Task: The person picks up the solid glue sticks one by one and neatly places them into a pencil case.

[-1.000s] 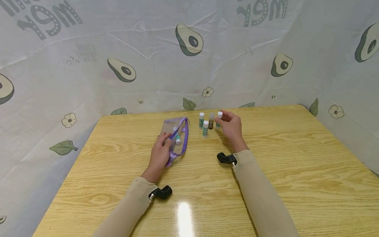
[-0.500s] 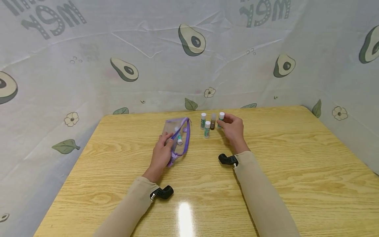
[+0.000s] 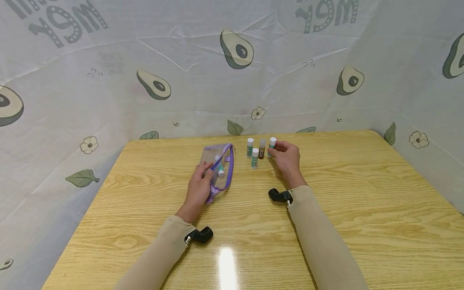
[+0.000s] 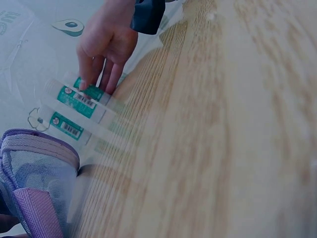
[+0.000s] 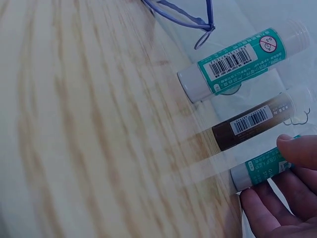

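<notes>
In the head view my right hand (image 3: 287, 162) pinches a glue stick (image 3: 272, 146) with a white cap and teal label between thumb and fingers. That stick stands upright; its base is right at the tabletop in the right wrist view, where the thumb (image 5: 296, 150) lies across the label. Beside it stand a brown glue stick (image 3: 262, 150) and two more teal ones, a rear glue stick (image 3: 249, 150) and a front glue stick (image 3: 255, 159). My left hand (image 3: 197, 186) holds the near side of a purple-edged mesh pouch (image 3: 231, 173), its mouth gaping rightward. Inside lies another glue stick (image 3: 221, 170).
A wood-grain table (image 3: 348, 209) carries everything. Behind it hangs a pale curtain (image 3: 195, 92) printed with avocados, close to the table's back edge. The standing glue sticks are bunched between the pouch and my right hand.
The head view has shifted slightly, so everything sits a little further right. Both hands keep their places at the pouch and the glue stick.
</notes>
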`<state>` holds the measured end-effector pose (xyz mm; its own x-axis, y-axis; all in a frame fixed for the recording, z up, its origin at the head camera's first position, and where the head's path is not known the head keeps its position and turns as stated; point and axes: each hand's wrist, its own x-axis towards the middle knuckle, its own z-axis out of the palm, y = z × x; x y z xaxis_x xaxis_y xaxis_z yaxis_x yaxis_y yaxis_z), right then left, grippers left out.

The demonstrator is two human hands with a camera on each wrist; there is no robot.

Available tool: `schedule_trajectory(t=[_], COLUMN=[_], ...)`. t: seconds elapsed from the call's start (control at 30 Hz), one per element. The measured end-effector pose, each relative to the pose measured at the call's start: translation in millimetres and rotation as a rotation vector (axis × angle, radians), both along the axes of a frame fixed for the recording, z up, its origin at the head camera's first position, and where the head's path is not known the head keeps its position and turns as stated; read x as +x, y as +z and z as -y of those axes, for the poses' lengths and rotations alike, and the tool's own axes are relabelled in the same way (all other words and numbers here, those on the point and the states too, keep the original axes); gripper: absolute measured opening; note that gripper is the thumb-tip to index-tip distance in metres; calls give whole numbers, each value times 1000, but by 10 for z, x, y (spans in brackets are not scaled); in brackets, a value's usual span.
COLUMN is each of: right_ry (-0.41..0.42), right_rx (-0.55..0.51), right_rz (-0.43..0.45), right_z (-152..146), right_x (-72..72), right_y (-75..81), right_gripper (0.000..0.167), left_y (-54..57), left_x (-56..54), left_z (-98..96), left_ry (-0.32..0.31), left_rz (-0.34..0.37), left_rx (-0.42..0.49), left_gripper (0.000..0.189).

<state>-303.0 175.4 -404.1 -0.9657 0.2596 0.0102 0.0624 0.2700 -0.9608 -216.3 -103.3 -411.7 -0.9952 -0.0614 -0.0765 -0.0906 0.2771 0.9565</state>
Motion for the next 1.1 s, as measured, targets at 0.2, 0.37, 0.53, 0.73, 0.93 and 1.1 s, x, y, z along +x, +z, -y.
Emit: schedule_trajectory(t=[0.2,0.37,0.53,0.73,0.93,1.1], right_ry=[-5,-5,-16,-35,-57,-77], right_rx=[2,0,6,3,-13,-15], right_rz=[-5,-3,-4,-17,-41,-56], right_z=[-1,-11,-12,3,17,29], right_x=[-17,-20,-19,13,44,58], right_y=[-14,-14,-3,41,92,141], right_gripper=[37,38,38,37,37,39], left_y=[-7,-13,-13,-22,-30,-35], left_x=[-11,-8,-11,-21,-3,6], left_z=[0,-1,-5,-4,2,6], left_ry=[9,5,2,7,5,3], left_rz=[-4,-2,4,4,-13,-15], left_rx=[-4,1,10,10,0,3], left_gripper=[45,46,46,46,46,46])
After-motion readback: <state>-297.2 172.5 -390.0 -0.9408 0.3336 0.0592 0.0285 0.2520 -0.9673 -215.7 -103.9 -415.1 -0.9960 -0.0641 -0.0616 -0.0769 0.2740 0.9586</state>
